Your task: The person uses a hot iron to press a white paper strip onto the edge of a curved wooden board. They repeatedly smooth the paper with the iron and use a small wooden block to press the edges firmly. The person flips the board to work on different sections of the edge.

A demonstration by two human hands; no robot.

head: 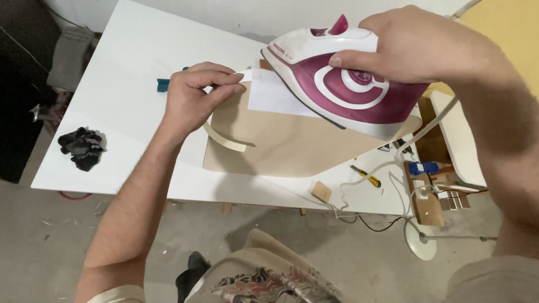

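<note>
1. One white table [123, 84], everything sits on it.
2. One tan board [281, 148] at the near edge, rounded corners.
3. One white and magenta iron [337, 84], right hand [418, 47] wrapped shut round its handle, held tilted above the board.
4. One white sheet [275, 95] on the board, half under the iron.
5. Left hand [193, 95] curled, fingertips pinching one cream strip [227, 140] at the board's edge.
6. One black rag [83, 147] far left; one small wood block [321, 191] near edge.

white desk [129, 84], tan flat board [286, 148] lying on it, black crumpled cloth [82, 147] near left edge, small wooden block [321, 191] and yellow-handled screwdriver [366, 176] at front edge
</note>
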